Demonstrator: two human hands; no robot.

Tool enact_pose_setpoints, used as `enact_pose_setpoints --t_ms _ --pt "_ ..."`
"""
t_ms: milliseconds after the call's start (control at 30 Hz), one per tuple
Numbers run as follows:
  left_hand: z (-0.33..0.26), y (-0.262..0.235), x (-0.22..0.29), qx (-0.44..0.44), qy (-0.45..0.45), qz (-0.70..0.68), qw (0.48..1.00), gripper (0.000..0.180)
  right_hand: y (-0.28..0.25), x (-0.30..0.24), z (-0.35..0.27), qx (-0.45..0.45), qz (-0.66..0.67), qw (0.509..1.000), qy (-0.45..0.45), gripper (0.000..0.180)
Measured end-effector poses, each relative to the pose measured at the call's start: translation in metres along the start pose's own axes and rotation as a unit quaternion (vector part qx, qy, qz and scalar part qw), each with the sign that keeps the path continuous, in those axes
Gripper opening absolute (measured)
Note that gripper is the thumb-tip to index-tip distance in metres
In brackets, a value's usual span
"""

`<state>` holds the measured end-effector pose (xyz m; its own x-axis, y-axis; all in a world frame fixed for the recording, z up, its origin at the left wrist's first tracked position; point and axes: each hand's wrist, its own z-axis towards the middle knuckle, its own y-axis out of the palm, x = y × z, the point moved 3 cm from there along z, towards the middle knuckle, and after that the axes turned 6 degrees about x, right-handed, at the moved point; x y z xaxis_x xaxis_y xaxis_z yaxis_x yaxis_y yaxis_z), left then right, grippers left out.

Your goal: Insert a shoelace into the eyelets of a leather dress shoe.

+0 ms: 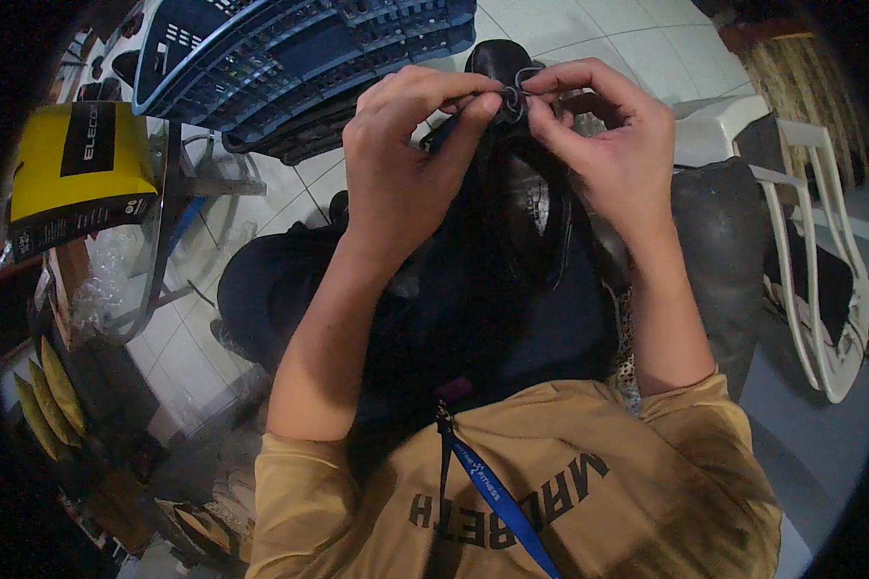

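Observation:
A black shoe (498,60) lies along my lap on dark trousers (473,318), its toe pointing away and its opening toward me. Above its front, a thin dark shoelace (515,100) forms small loops between my two hands. The fingertips of my left hand (406,154) pinch the lace from the left, thumb against forefinger. From the right, my right hand (608,135) also pinches it with thumb and forefinger, the other fingers curled behind. Part of the lacing is hidden beneath the fingers.
Beyond my left hand stands a blue plastic crate (299,72). Farther left, a yellow and black box (82,159) sits beside a metal-framed stand (169,183). A white plastic chair (816,241) is at the right, near a grey padded surface (714,261). A blue lanyard (497,497) hangs from me.

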<state>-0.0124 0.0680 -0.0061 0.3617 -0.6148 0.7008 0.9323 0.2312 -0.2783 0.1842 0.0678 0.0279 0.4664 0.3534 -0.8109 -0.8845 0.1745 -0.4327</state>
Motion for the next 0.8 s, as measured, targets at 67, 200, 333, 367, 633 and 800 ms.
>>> enact_pose_setpoints --t_ms 67,200,333,367,633,800 --pt "0.001 -0.001 0.001 -0.004 0.004 0.003 1.000 0.013 -0.002 -0.004 0.001 -0.009 0.010 1.000 0.002 0.014" --pt "0.002 -0.002 0.001 -0.005 -0.024 -0.025 0.999 0.013 -0.010 0.004 0.006 -0.046 0.047 0.998 -0.018 0.012" --pt "0.001 -0.001 -0.002 -0.015 -0.053 -0.058 0.997 0.013 -0.014 0.007 0.011 -0.053 0.029 0.995 -0.084 0.014" --pt "0.001 -0.002 -0.001 -0.016 -0.053 -0.058 0.997 0.013 -0.014 0.007 0.012 -0.050 0.031 0.994 -0.097 0.016" --pt "-0.004 0.005 -0.010 -0.039 -0.157 -0.140 0.977 0.015 -0.014 0.018 0.013 -0.105 0.079 0.987 -0.089 0.029" --pt "-0.004 0.007 -0.009 -0.072 -0.169 -0.133 0.974 0.018 -0.016 0.018 0.013 -0.102 0.092 0.990 -0.022 0.029"
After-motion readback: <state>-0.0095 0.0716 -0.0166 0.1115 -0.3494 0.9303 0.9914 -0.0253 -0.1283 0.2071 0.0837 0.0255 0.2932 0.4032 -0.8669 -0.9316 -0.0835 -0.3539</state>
